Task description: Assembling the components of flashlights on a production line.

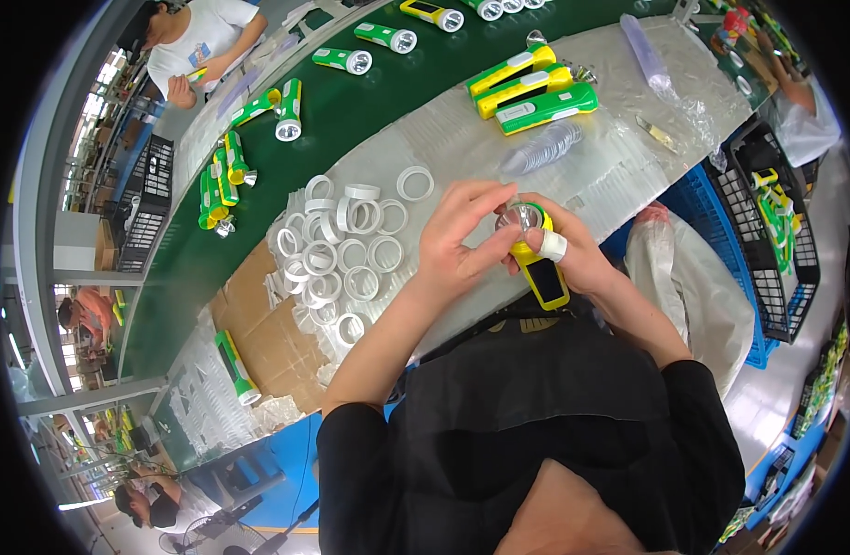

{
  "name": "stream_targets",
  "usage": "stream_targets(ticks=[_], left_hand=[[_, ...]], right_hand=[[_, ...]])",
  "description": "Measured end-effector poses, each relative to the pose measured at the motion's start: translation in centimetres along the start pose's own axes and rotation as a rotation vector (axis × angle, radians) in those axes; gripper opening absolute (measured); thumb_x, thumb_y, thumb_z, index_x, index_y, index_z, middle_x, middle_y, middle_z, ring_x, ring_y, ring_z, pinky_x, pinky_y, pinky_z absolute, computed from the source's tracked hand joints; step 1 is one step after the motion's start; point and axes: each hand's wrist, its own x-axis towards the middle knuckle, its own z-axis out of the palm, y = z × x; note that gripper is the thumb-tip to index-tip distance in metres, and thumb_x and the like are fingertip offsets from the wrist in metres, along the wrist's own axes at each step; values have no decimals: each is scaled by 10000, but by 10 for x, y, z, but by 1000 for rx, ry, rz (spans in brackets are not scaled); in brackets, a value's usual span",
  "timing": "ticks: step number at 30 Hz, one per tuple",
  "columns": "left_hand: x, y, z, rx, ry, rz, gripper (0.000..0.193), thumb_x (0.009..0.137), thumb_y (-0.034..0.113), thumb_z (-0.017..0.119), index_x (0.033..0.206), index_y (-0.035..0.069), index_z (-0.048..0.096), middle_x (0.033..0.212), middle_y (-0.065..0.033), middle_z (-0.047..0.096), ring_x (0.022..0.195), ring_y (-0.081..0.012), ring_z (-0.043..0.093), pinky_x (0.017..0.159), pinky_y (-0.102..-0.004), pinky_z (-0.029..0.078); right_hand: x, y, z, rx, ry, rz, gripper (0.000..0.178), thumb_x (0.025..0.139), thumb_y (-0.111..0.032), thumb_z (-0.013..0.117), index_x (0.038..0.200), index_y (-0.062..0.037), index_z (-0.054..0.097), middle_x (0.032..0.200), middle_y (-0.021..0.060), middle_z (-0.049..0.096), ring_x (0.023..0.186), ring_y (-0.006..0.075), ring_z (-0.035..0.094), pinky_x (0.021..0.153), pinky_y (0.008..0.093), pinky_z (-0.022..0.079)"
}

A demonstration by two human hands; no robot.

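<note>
My right hand (pixel 582 257) is wrapped round a yellow and green flashlight (pixel 545 280), with a white band round its thumb. The flashlight's shiny reflector end (pixel 522 218) points up and away from me, with no white ring on it. Thumb and fingers of my left hand (pixel 459 242) close round the rim of that end; whether a clear disc is between them I cannot make out. To the left lies a heap of white plastic rings (pixel 351 254). Just beyond my hands is a fanned stack of clear discs (pixel 545 150).
Several flashlights without rings (pixel 527 83) lie beyond the discs. A green conveyor belt (pixel 351 111) carries more flashlights. A cutter knife (pixel 656 134) lies at right. Black crate (pixel 767 231) and white sack (pixel 689 268) stand right. A person (pixel 203 46) works across the belt.
</note>
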Motion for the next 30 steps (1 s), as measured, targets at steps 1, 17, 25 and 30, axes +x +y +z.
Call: stream_targets(ticks=[1, 17, 25, 30], left_hand=[[-2, 1, -1, -6, 4, -7, 375, 798, 65, 706, 1165, 18, 644, 1099, -124, 616, 966, -269, 581, 808, -344, 483], [-6, -4, -5, 175, 8, 172, 275, 873, 78, 473, 1084, 35, 644, 1095, -119, 599, 1053, -303, 520, 941, -418, 374], [-2, -56, -64, 1124, -268, -327, 571, 795, 331, 725, 1292, 106, 557, 1152, -159, 573, 1018, -338, 562, 890, -466, 415], [11, -44, -74, 694, -145, -353, 466, 849, 152, 702, 1279, 76, 536, 1219, -129, 575, 1085, -249, 577, 814, -414, 493]], right_hand=[[1, 0, 2, 3, -15, -12, 537, 927, -380, 617, 1275, 0, 467, 992, 91, 601, 799, 192, 630, 725, 315, 502], [15, 6, 15, 119, -38, 73, 351, 967, -226, 535, 1253, -32, 477, 997, 110, 589, 776, 179, 615, 716, 311, 495], [59, 3, 7, -149, 99, -317, 442, 902, -270, 606, 1244, -41, 444, 938, 133, 597, 827, 194, 602, 777, 329, 489], [60, -1, 10, -182, 58, -294, 402, 894, -219, 596, 1222, -41, 446, 962, 125, 593, 826, 189, 606, 780, 335, 500]])
